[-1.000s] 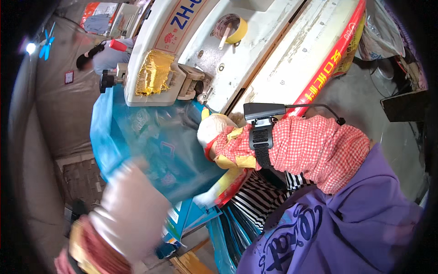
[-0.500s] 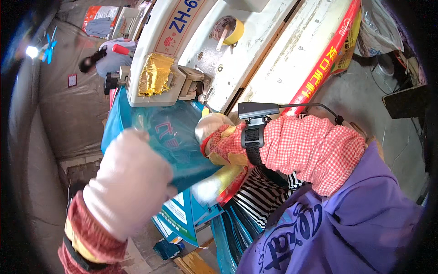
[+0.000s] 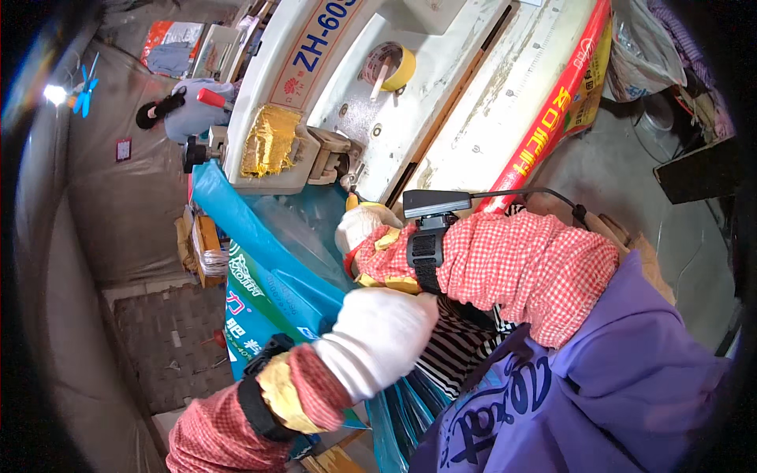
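Note:
A blue plastic bag (image 3: 272, 225) with white and pink print hangs from beneath the sewing head of a white sewing machine (image 3: 272, 79). My right hand (image 3: 367, 227), in a white glove with a yellow fingertip, is closed at the bag's edge close to the presser foot (image 3: 352, 178); most of its fingers are out of sight. My left hand (image 3: 377, 340), also white-gloved, is a rounded fist low in front of the bag. Its curled fingers face away, so anything inside them is hidden.
Yellow tape roll (image 3: 401, 68) lies on the machine bed. A red printed strip (image 3: 544, 118) runs along the table's front edge. Striped cloth (image 3: 457, 347) and stacked blue bags (image 3: 402, 402) are by my lap. Another person (image 3: 193, 110) is at the far left.
My left hand has swung rightward and down across the bag toward my right forearm. The bag has folded over, baring its printed side. My right hand stays near the presser foot.

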`<control>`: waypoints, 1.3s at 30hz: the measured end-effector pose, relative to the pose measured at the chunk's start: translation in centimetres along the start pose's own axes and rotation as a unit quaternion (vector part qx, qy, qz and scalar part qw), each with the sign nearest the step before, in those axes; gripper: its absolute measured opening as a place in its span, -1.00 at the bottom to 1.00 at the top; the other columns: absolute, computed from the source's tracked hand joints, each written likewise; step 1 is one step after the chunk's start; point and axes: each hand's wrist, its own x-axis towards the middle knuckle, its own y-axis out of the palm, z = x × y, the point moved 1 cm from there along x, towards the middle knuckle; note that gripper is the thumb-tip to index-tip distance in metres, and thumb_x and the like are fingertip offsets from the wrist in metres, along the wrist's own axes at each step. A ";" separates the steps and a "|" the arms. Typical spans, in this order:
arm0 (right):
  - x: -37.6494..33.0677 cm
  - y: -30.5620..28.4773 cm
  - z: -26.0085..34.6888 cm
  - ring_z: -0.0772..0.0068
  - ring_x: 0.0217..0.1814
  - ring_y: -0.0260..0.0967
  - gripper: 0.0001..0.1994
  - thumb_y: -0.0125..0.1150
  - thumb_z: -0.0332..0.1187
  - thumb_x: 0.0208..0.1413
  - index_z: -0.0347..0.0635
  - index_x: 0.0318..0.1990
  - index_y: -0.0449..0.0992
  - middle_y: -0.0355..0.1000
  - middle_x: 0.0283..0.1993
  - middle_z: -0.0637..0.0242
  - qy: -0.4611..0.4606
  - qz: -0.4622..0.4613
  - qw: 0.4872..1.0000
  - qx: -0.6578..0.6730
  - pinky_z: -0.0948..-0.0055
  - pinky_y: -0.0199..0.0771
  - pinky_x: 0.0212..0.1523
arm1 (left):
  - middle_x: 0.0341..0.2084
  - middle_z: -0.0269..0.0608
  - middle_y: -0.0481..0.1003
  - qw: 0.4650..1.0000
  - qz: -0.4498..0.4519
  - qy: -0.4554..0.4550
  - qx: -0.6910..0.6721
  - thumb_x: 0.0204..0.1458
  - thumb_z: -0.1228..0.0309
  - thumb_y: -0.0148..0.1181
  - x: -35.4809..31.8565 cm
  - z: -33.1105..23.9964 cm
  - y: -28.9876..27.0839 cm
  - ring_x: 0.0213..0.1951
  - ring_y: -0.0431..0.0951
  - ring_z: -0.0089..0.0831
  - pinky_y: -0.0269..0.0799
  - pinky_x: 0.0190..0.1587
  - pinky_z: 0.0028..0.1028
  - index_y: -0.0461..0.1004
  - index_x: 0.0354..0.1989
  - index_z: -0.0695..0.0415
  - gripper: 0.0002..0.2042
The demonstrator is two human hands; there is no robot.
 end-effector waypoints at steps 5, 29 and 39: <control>-2.9 -10.3 16.8 0.33 -0.52 0.32 -0.65 0.31 0.04 -0.25 -0.04 -0.60 0.49 0.41 -0.50 0.32 0.260 0.251 0.932 -0.023 0.33 0.37 -0.51 | -0.65 -0.20 0.41 0.997 0.034 0.007 -0.071 -0.23 0.34 0.21 -2.2 5.9 -4.6 -0.43 0.47 -0.27 0.38 -0.38 -0.36 0.52 -0.34 0.03 -0.79; -0.9 14.7 -2.0 0.04 -0.22 0.45 -0.71 -0.06 -0.25 0.04 -0.15 -0.15 0.47 0.47 -0.25 0.04 -0.112 -0.032 0.231 0.966 0.15 0.45 -0.26 | -0.65 -0.15 0.47 0.969 -0.220 -0.109 -0.007 -0.23 0.40 0.10 1.8 7.6 6.3 -0.52 0.51 -0.16 0.40 -0.47 -0.25 0.44 -0.62 0.07 -0.94; -4.6 14.5 -6.6 -0.02 -0.18 0.39 -0.42 0.02 -0.20 -0.02 -0.09 0.21 0.13 0.41 -0.20 0.00 -0.116 -0.081 0.178 0.974 0.12 0.40 -0.21 | -0.53 0.08 0.42 0.848 -0.333 -0.233 -0.341 -0.07 0.58 -0.02 -1.7 14.8 14.1 -0.45 0.44 -0.10 0.34 -0.32 -0.36 0.36 -0.37 0.27 -0.91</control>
